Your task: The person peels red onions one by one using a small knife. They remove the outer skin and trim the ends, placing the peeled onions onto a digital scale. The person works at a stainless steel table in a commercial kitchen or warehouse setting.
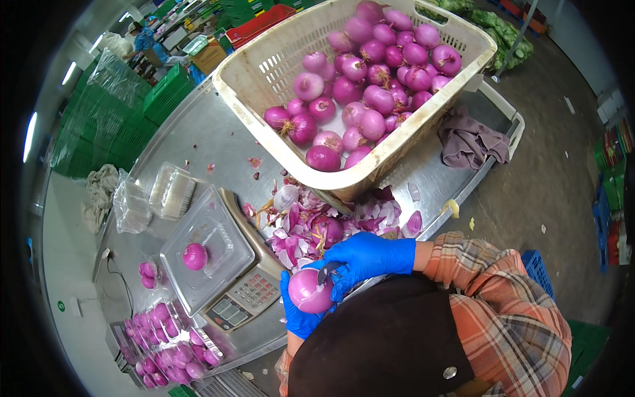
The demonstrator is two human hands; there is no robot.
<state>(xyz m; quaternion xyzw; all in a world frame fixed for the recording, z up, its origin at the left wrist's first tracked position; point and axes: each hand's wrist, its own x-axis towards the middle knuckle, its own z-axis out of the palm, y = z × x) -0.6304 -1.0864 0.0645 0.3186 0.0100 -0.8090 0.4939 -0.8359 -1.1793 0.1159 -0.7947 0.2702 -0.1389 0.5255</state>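
Note:
My left hand [299, 317], in a blue glove, cradles a red onion [308, 293] near the table's front edge. My gloved right hand [369, 255] grips a small knife [328, 271] with a dark curved blade, which rests against the onion's upper side. Part of the onion's outer layer shows a ragged pale edge. Just beyond my hands lies a heap of purple onion peelings [292, 243], with another onion [327, 231] partly among them. The knife's handle is hidden inside my right hand.
A large cream plastic basket [238, 106] of red onions stands behind the peelings. At left, a digital scale [248, 293] bears a clear tray and one onion [195, 256]. Packed onions [173, 364] sit at the near left. A purple cloth [469, 139] lies right of the basket.

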